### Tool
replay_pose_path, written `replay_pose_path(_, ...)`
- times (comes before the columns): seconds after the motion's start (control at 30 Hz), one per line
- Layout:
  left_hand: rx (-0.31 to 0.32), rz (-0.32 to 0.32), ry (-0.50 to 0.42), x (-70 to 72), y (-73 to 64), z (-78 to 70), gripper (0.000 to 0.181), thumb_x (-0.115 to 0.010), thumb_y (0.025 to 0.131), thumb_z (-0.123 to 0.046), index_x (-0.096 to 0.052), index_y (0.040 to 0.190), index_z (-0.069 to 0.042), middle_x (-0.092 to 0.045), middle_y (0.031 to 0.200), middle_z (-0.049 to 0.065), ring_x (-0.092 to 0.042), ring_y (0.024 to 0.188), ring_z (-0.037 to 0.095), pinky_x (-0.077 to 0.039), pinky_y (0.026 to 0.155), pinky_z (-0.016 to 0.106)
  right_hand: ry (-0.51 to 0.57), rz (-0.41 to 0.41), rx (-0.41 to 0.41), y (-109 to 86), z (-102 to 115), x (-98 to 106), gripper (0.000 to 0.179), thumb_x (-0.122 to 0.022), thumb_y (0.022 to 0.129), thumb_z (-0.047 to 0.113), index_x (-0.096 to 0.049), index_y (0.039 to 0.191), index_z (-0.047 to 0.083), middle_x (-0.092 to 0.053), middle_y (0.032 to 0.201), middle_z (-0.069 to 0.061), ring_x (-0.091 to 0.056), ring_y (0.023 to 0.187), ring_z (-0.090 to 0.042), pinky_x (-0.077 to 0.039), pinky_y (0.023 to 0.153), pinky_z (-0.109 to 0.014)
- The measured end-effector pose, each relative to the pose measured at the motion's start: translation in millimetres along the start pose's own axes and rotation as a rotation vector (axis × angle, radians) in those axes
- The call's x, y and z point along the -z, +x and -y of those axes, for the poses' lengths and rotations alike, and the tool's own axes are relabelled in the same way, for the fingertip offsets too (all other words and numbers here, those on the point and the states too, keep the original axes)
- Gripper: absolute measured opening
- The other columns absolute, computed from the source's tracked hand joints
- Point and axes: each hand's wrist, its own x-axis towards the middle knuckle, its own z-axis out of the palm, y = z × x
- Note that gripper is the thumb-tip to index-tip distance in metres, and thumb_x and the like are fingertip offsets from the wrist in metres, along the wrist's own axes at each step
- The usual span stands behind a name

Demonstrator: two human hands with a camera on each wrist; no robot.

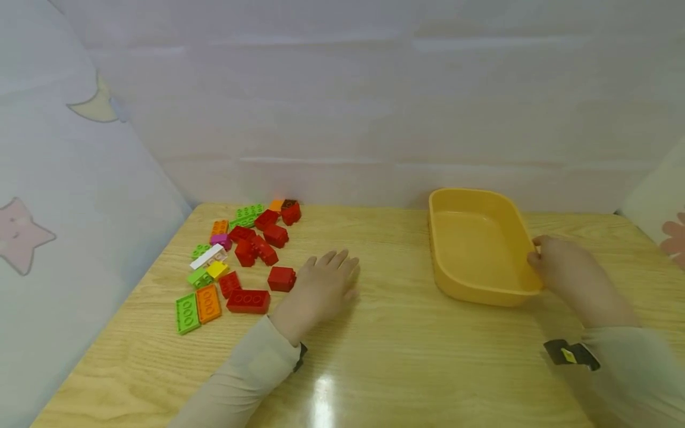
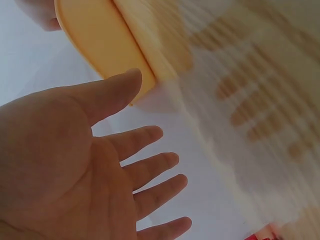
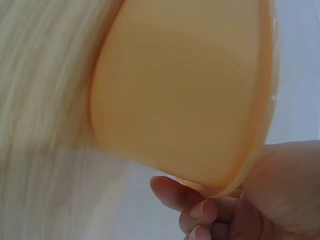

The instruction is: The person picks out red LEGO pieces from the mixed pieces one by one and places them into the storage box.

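Observation:
My right hand (image 1: 572, 276) holds the right rim of a yellow plastic basin (image 1: 476, 244). In the right wrist view its fingers (image 3: 175, 194) curl at the rim, and the basin's outer wall (image 3: 180, 90) fills much of the picture. My left hand (image 1: 321, 288) is over the middle of the table with its fingers spread, palm down, and holds nothing. Just left of it lies a red toy brick (image 1: 281, 279). The left wrist view shows the thumb and fingers (image 2: 155, 195) straight and apart.
Several toy bricks lie loose at the table's left: a long red brick (image 1: 248, 301), an orange brick (image 1: 208, 304), a green brick (image 1: 187, 313) and a white brick (image 1: 209, 257) among them. A pale cloth wall (image 1: 342, 107) rises behind the wooden table (image 1: 407, 362).

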Motion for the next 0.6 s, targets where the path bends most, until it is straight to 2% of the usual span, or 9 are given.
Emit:
replay_pose_path(0.13,0.002,-0.005,0.008,1.4,1.0,2.3,0.063,-0.057,0.099,-0.045,-0.040,0.152,-0.016,-0.036,0.157,0.006,-0.032,0.144,0.027,-0.027,0.114,0.053,-0.016,-0.055,0.043,-1.1,12.6,-7.0,0.043,-0.044,0.098,0.007,-0.043,0.122,-0.028,-0.058,0.105,-0.043,-0.060,0.080,-0.043,-0.047,0.076,-0.063)
replay_pose_path(0.23,-0.005,-0.009,0.031,3.3,2.3,7.1,0.061,-0.057,0.099,-0.045,-0.042,0.151,-0.016,-0.039,0.155,0.006,-0.032,0.144,0.027,-0.027,0.115,0.052,-0.009,-0.077,0.062,-1.3,22.0,-12.3,0.042,-0.040,0.100,0.008,-0.042,0.123,-0.027,-0.056,0.106,-0.044,-0.060,0.082,-0.050,-0.047,0.075,-0.065)
replay_pose_path(0.37,-0.024,-0.011,0.020,8.5,2.4,17.3,0.059,-0.055,0.100,-0.044,-0.044,0.150,-0.014,-0.039,0.154,0.007,-0.031,0.144,0.027,-0.025,0.116,0.051,0.013,-0.100,0.064,-0.4,33.8,-20.1,0.044,-0.039,0.103,0.011,-0.040,0.128,-0.025,-0.055,0.110,-0.045,-0.057,0.094,-0.060,-0.045,0.078,-0.068)
replay_pose_path(0.5,-0.017,-0.016,-0.059,18.2,-2.2,30.6,0.058,-0.056,0.100,-0.042,-0.045,0.149,-0.011,-0.040,0.154,0.009,-0.034,0.143,0.029,-0.026,0.116,0.050,0.056,-0.101,0.069,0.5,43.2,-24.6,0.048,-0.041,0.104,0.016,-0.039,0.133,-0.022,-0.059,0.110,-0.041,-0.059,0.095,-0.057,-0.047,0.076,-0.066)
replay_pose_path(0.6,0.017,-0.031,-0.104,27.2,-8.3,42.5,0.057,-0.058,0.100,-0.039,-0.047,0.147,-0.009,-0.043,0.152,0.011,-0.038,0.140,0.033,-0.029,0.115,0.050,0.111,-0.065,0.058,1.6,49.4,-26.3,0.053,-0.043,0.105,0.022,-0.036,0.137,-0.020,-0.062,0.107,-0.035,-0.063,0.089,-0.048,-0.050,0.070,-0.058)
